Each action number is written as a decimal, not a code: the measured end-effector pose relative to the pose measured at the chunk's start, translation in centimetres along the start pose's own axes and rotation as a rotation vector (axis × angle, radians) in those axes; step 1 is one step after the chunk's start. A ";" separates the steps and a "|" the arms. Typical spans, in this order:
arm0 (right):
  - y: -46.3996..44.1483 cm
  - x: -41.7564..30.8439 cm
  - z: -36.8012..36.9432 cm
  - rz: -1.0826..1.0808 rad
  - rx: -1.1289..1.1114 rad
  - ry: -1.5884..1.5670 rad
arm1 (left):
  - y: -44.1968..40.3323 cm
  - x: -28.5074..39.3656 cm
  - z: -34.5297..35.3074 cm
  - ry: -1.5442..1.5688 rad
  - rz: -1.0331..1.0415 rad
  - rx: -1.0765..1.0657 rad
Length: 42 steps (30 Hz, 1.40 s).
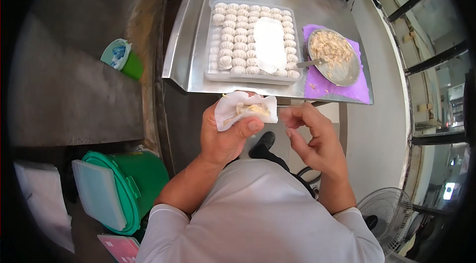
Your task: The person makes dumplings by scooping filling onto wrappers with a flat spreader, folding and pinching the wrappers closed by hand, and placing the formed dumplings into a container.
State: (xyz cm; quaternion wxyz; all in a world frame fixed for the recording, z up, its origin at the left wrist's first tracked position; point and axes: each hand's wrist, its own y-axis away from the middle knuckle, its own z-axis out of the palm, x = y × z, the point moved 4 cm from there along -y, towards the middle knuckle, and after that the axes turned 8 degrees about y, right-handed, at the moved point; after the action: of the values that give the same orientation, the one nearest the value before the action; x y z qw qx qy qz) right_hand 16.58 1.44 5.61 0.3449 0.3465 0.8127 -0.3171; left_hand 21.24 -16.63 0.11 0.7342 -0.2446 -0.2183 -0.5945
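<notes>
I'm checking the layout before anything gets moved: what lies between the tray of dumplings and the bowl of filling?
In the head view, a strip of purple cloth and a metal handle reaching from the bowl to the tray.

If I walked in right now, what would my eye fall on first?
Probably the rows of pleated dumplings in a clear box on the metal table, with a flat white thing lying over some of them. Next, mid-picture, the left hand holds a white wrapper with filling in it. To the right of the box, a bowl of food sits on a bright purple cloth.
</notes>
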 end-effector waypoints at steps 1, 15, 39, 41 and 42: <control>0.1 0.0 0.1 -0.005 -0.005 0.002 | 0.1 0.3 0.0 0.043 0.019 -0.012; -1.7 -2.3 4.2 -0.088 -0.006 -0.469 | 1.6 2.5 -0.6 0.059 0.123 -0.052; -2.3 -4.4 2.4 -0.067 0.088 -0.417 | 1.4 4.9 1.3 -0.441 0.208 -0.145; -2.1 -4.1 2.0 -0.103 0.057 -0.342 | 1.4 5.0 1.8 -0.537 0.157 -0.233; -2.0 -4.1 1.9 -0.142 0.026 -0.267 | 1.7 5.0 2.0 -0.538 0.154 -0.233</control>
State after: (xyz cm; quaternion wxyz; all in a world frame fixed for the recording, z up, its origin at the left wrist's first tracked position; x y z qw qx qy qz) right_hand 17.77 -2.54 8.26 0.4222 0.2473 0.7779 -0.3942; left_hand 23.79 -18.91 4.58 0.6600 -0.4916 -0.3161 -0.4719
